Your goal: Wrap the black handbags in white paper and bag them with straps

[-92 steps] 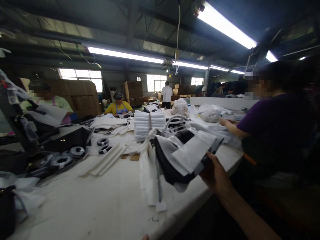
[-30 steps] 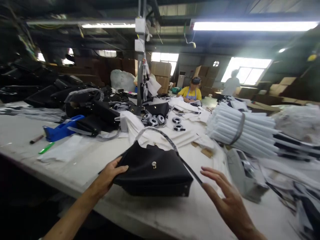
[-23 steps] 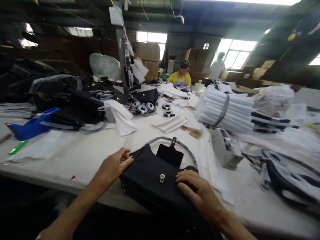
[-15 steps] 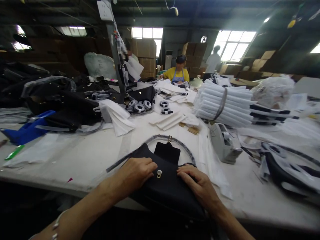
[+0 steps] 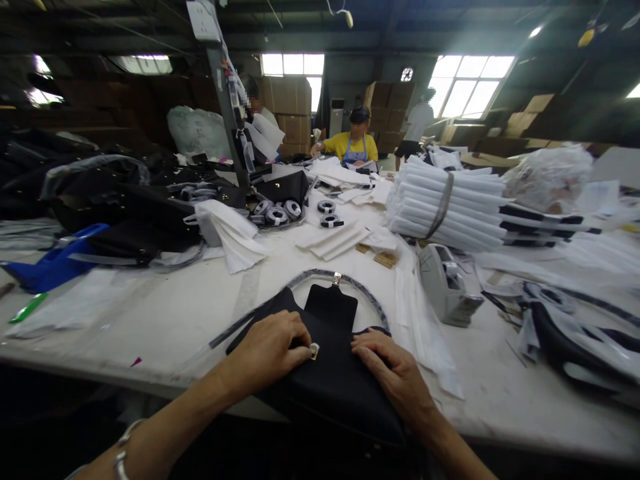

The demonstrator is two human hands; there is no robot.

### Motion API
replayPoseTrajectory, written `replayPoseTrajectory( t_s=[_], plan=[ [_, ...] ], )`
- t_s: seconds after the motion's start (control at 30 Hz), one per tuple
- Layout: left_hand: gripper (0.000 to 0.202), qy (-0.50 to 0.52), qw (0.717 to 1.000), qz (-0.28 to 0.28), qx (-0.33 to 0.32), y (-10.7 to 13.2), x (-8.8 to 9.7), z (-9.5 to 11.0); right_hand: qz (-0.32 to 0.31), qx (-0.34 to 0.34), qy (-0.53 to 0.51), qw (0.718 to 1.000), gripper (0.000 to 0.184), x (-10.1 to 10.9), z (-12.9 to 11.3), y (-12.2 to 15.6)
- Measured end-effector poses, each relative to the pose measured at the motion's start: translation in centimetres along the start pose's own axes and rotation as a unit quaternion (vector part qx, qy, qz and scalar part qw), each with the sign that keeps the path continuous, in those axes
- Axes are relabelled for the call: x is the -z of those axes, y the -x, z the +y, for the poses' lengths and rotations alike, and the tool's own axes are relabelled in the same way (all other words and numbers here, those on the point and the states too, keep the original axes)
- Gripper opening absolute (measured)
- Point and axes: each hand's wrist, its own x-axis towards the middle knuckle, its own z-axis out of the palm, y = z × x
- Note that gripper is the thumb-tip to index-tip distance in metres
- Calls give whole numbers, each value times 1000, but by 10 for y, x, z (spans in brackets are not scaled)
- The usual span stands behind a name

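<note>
**Left hand and right hand on a black bag**

Nearest, a metal bracelet circles the left wrist. The black bag sits at the near edge of the tabletop, its lower part reaching past that edge. The left hand rests on its front, fingers curled; its grip is narrow, the thumb tip at a small gold-coloured clasp, though whether it pinches cannot be told. The right hand lies on the other side of the bag, fingers close together and bent, thumb on the black surface; whether its grip holds material cannot be told either.

Beyond the hands, a black tab lies turned away from the clasp, metal fitting at its far end, with a wrapped strap arching around it. To the right are long white strips, a grey dispenser and another black item partly in clear wrapping. To the left are a green tool and a blue dispenser.

Farther along lie pleated white sheets, wrapped coils, a banded white bundle and a heap of black bags. Beyond them, a person in yellow sits before stacked cartons.
</note>
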Motion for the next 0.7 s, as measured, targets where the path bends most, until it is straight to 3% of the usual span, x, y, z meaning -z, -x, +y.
replayPoseTrajectory(
  t_s=[0.1,0.27,0.5,0.6,0.7],
  plan=[
    [8,28,998,5,56,-3,-1,2,4,-1,0,1000,26,0,-1,0],
    [11,63,995,32,67,-6,-6,4,9,-10,-1,1000,25,0,0,1],
    [13,261,957,34,124,-16,-7,4,-12,-2,6,1000,25,0,4,-1],
    [13,343,930,35,131,-20,-10,3,-36,8,20,999,23,0,2,-3],
    [11,495,855,46,144,-23,-12,3,-63,18,40,997,19,0,-1,-5]
  ],
)
